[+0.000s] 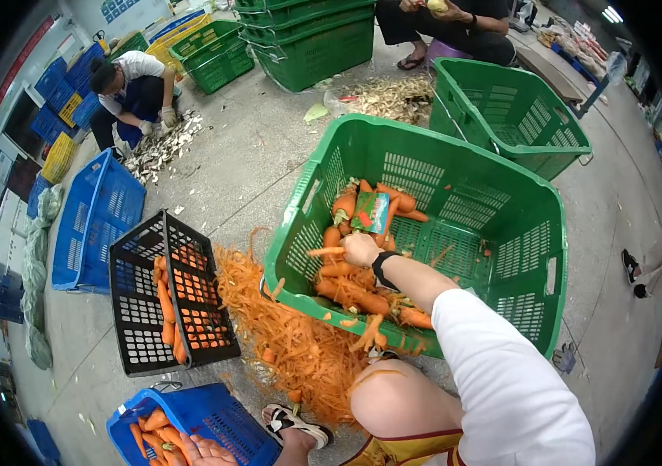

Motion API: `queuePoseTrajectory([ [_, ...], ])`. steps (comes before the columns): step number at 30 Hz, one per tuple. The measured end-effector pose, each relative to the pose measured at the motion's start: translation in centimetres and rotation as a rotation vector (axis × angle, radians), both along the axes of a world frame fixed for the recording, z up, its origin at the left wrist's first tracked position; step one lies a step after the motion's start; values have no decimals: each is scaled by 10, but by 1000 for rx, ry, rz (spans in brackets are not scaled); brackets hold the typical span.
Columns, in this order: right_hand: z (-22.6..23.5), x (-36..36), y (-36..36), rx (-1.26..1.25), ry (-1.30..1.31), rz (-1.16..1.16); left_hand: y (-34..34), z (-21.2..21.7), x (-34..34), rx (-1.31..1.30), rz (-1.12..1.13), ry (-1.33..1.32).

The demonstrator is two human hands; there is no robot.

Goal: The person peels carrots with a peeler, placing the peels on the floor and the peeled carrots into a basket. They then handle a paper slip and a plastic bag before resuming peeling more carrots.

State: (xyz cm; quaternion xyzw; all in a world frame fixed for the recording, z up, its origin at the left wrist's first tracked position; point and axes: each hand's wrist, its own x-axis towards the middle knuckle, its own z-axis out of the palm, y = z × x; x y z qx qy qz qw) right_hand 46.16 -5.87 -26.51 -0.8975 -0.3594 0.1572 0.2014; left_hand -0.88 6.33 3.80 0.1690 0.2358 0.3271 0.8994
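Note:
My right hand reaches into a large green crate and is closed around a carrot that sticks out to the left. Under it lie several more carrots and a green packet. A black band sits on that wrist. My left hand is at the lower edge, fingers spread and holding nothing, over a blue basket with carrots in it.
A heap of orange carrot peelings lies between the green crate and a black crate holding carrots. An empty green crate, stacked green crates and a blue crate stand around. One person crouches at upper left, another sits at the top.

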Motion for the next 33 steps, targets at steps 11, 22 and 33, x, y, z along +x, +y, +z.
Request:
queuePoseTrajectory([
  [11, -54, 5, 54, 199, 605, -733, 11, -5, 20, 86, 122, 219],
  [22, 143, 5, -36, 1083, 995, -406, -29, 3, 51, 199, -7, 70],
  [33, 342, -187, -28, 482, 863, 623, -77, -9, 102, 690, -159, 198],
])
